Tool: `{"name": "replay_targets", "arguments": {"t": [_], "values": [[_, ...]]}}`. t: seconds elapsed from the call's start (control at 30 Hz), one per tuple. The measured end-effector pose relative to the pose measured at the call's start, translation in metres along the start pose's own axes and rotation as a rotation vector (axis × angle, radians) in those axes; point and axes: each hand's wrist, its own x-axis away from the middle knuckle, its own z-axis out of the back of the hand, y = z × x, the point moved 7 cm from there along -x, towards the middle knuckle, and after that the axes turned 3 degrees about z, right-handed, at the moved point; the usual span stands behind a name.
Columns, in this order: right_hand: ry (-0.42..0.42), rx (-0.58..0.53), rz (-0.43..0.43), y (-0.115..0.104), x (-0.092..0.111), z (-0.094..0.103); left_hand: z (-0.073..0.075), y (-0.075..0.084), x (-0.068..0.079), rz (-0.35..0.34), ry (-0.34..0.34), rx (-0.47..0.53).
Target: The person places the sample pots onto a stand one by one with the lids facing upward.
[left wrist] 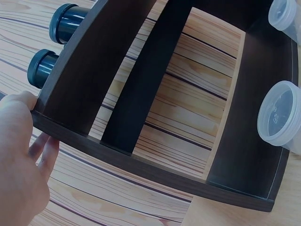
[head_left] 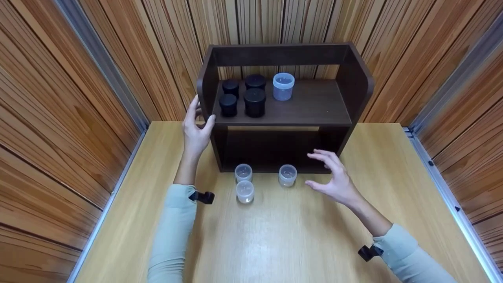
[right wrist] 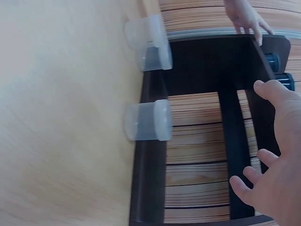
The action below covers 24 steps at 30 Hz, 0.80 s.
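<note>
My left hand holds the left side panel of a dark brown two-tier shelf, thumb at the front edge and fingers behind. My right hand hovers at the shelf's lower right with fingers spread and nothing between them. Just left of it a clear plastic jar stands on the table at the shelf's front edge. Two more clear jars, a rear one and a front one, stand close together further left. On the upper tier are several black-lidded dark jars and one translucent bluish jar.
The light wood table carries the shelf at its back. Wood-slat walls enclose it, with metal rails along the sides. The upper tier has a side panel at the right end.
</note>
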Motion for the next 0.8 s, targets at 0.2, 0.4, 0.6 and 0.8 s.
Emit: {"name": "replay_targets", "arguments": {"t": [0.2,0.4,0.6,0.8], "values": [[-0.054,0.009,-0.052,0.017,0.005,-0.013,0.000,0.000,0.000,0.016,-0.002,-0.010],[-0.094,-0.008,-0.070,0.034,0.013,-0.030,0.000,0.001,0.000,-0.002,0.003,-0.011],[-0.133,-0.021,-0.089,0.047,0.018,-0.044,-0.001,0.002,0.000,-0.014,0.001,-0.003],[-0.176,-0.091,-0.105,0.061,0.018,-0.057,-0.001,0.001,0.001,-0.008,-0.003,0.003]]}}
